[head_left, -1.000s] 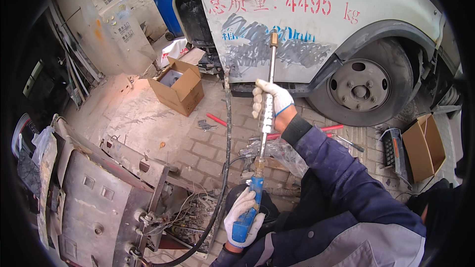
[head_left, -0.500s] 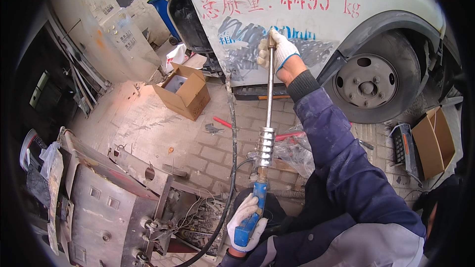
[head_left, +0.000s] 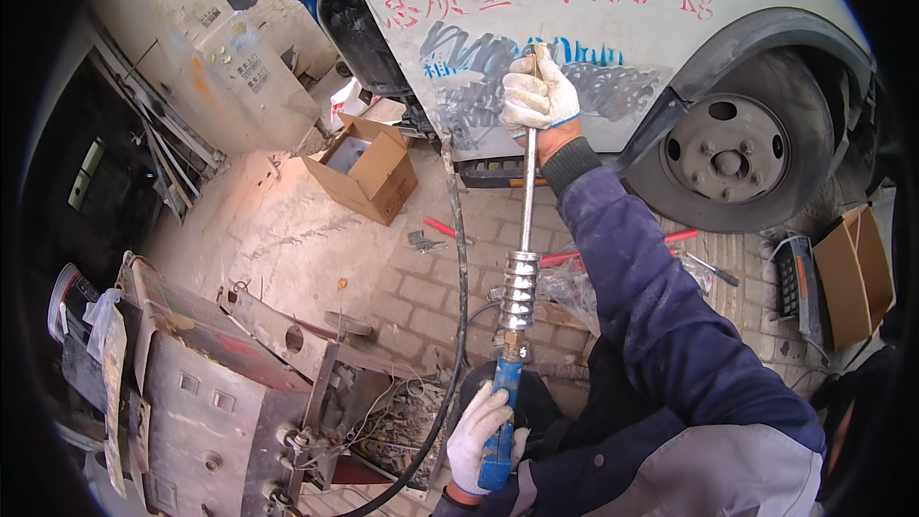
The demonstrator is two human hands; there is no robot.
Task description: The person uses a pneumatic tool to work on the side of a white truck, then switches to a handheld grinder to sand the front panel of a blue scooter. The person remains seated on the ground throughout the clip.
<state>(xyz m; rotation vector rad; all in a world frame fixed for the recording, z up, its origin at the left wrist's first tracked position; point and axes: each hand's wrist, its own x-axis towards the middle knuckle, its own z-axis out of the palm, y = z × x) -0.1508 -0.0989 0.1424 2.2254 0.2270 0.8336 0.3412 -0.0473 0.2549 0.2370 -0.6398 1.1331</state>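
Note:
A slide-hammer dent puller runs away from me toward the white truck panel [head_left: 459,19]. Gloved in white, my left hand [head_left: 481,431] is wrapped round its blue handle [head_left: 502,440]. Beyond the handle sits the ribbed metal weight [head_left: 519,292], and from it a shiny rod [head_left: 529,196] extends forward. My right hand [head_left: 540,91], also gloved, grips the far end of that rod, in front of grey scribbled paint on the panel. Its closed fingers hide most of the rod's end, and I cannot tell whether the tip touches the panel.
A worn metal machine [head_left: 215,412] with loose wires stands at the left, and a black cable [head_left: 456,230] hangs beside the puller. On the paving lie an open cardboard box [head_left: 369,177], red bars and clear plastic sheeting. The truck wheel [head_left: 728,153] and another carton [head_left: 852,278] are at the right.
My right hand has turned and closed its fingers further round the rod's end. My left hand stays on the handle. The view has shifted slightly, bringing a screwdriver-like tool into sight.

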